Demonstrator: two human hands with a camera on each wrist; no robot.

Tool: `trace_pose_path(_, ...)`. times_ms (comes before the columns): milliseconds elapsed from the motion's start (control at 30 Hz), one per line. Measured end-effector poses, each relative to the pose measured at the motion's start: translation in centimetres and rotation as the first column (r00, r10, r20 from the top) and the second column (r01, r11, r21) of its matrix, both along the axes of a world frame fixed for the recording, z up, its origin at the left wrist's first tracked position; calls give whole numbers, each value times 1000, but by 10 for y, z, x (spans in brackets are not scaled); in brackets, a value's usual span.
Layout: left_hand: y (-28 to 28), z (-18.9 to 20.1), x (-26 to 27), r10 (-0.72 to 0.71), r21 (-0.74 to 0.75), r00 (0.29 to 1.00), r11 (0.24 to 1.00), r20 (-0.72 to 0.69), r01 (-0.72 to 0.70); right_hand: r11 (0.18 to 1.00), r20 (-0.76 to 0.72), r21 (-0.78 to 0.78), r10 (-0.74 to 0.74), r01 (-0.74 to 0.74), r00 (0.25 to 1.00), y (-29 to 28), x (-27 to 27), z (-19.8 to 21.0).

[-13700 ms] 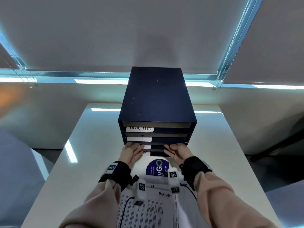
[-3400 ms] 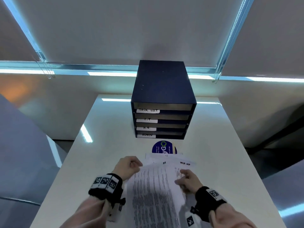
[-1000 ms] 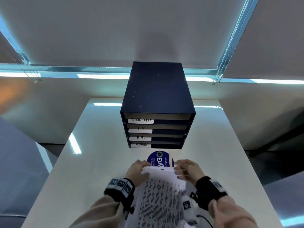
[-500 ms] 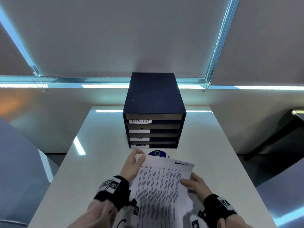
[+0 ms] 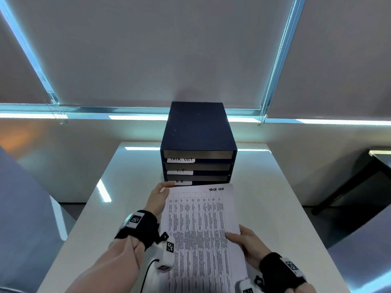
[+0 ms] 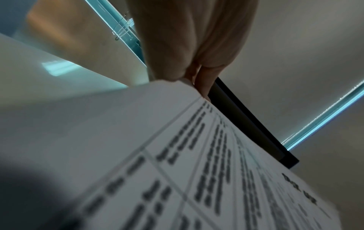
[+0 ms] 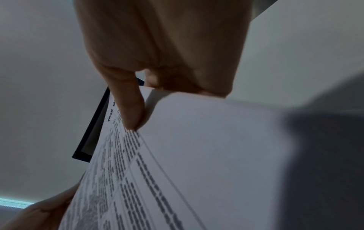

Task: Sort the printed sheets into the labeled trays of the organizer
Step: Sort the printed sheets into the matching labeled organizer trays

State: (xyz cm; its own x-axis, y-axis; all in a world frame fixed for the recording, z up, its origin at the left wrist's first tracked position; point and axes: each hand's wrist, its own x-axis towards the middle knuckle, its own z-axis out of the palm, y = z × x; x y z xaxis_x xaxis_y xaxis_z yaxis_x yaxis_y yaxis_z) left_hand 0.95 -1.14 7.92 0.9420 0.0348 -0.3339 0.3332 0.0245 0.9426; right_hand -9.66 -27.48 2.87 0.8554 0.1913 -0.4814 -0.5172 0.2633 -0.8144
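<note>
A printed sheet (image 5: 201, 225) with a table of text and "TASK LIST" handwritten at its top right is held above the white table, in front of the dark blue organizer (image 5: 197, 132). My left hand (image 5: 157, 197) pinches the sheet's far left corner, close to the H.R. label (image 5: 183, 182). My right hand (image 5: 246, 242) pinches its right edge, thumb on top. The organizer's trays show labels TASK LIST (image 5: 181, 159) and I.T (image 5: 179, 171); the lowest tray is hidden behind the sheet. The left wrist view shows the sheet (image 6: 197, 155), and the right wrist view shows the sheet (image 7: 197, 155) too.
The white table (image 5: 275, 197) ends at a wall with lowered window blinds (image 5: 158, 49) behind the organizer. A dark desk (image 5: 359, 187) stands off to the right. More paper under the held sheet is hidden.
The sheet has been lifted off the table and carried forward towards the organizer; both hands moved with it, and it now covers the lowest tray and the blue round sticker.
</note>
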Motion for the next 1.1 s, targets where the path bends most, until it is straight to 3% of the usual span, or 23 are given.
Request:
trace_pose_path(167,0,3,6,15,-8,1000,1000,-2,-16,991,0,-12,-132,132,991,3,0,-12)
trace_pose_path(300,0,11,16,35,-45,999,998,-8,-36,974,54,-119,-187,192,981,-5,21,-23)
trace_pose_path(467,0,15,10,-59,-143,996,988,-60,50,981,62,-101,-162,168,985,-4,76,35)
trace_pose_path(633,1,13,2,-177,-264,982,952,-71,153,950,126,-209,-209,232,970,5,139,70)
trace_pose_path(800,-9,3,7,-223,-112,974,970,-41,218,925,222,-231,-253,303,942,12,178,85)
trace_pose_path(1000,-20,-16,36,-75,8,997,997,35,75,934,129,-348,-36,79,991,-6,137,75)
trace_pose_path(1100,-24,-10,54,-19,-34,997,999,69,22,974,72,-187,-112,124,991,-9,137,67)
